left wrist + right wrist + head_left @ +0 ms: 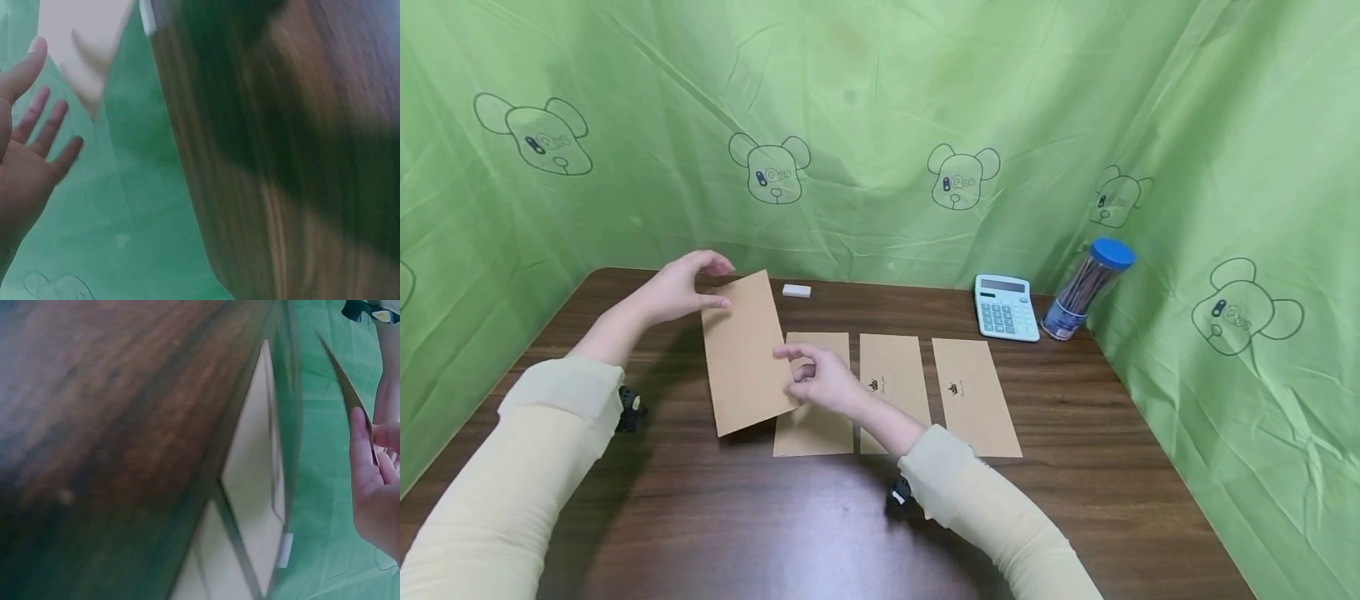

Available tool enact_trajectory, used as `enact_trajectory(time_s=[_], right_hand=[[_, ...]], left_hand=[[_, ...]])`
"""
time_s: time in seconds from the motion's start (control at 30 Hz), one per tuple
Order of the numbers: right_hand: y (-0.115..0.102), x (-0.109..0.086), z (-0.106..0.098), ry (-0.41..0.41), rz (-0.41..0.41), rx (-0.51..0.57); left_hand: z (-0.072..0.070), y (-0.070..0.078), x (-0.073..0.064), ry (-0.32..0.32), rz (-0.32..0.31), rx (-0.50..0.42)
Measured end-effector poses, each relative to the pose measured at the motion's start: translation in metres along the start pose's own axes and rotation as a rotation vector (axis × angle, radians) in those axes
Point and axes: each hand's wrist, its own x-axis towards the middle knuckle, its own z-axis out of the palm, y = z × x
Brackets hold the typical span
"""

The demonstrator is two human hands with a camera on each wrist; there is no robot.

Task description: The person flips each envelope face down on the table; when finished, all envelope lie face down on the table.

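Observation:
A plain brown paper envelope (745, 358) is held tilted above the left part of the table. My right hand (827, 379) pinches its right edge between thumb and fingers; in the right wrist view the same hand (378, 506) grips the envelope (347, 387), seen nearly edge-on. My left hand (681, 287) is by the upper left corner. In the left wrist view that hand (28, 165) has its fingers spread, apart from the envelope's pale corner (87, 50). Three similar envelopes lie in a row: a left one (814, 433) partly hidden, a middle one (898, 358) and a right one (977, 400).
Small black crowns are printed on the middle and right envelopes. Towards the back are a white eraser-like block (797, 291), a light blue calculator (1007, 308) and a clear blue-lidded jar (1086, 287) of thin dark sticks. Green curtain (865, 100) surrounds the wooden table (775, 525).

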Motion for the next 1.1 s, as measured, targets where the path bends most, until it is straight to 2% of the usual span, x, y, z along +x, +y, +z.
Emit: enact_trajectory(time_s=[0.13, 0.2, 0.27, 0.47, 0.6, 0.73, 0.83, 0.97, 1.1], right_hand=[[0.005, -0.001, 0.001, 0.025, 0.039, 0.096], [0.008, -0.001, 0.001, 0.027, 0.054, 0.130], [0.009, -0.001, 0.002, 0.020, 0.060, 0.163], [0.017, 0.002, 0.007, -0.041, 0.092, 0.169], [0.021, 0.005, 0.010, -0.104, 0.080, 0.040], [0.021, 0.010, 0.013, -0.153, 0.013, -0.182], [0.021, 0.015, 0.016, -0.174, -0.025, -0.315], [0.023, 0.020, 0.020, -0.202, -0.042, -0.412], [0.025, 0.022, 0.022, -0.223, -0.078, -0.537]], left_hand=[[-0.003, -0.011, -0.011, -0.076, -0.143, -0.014], [-0.002, -0.016, -0.015, -0.112, -0.187, -0.030], [0.002, -0.019, -0.017, -0.129, -0.194, -0.046], [0.012, -0.024, -0.020, -0.102, -0.158, -0.060], [0.016, -0.025, -0.022, -0.112, -0.123, -0.030], [0.021, -0.029, -0.022, -0.134, -0.083, 0.026], [0.026, -0.032, -0.022, -0.154, -0.102, 0.070], [0.032, -0.036, -0.026, -0.162, -0.141, 0.111], [0.039, -0.042, -0.028, -0.154, -0.130, 0.132]])
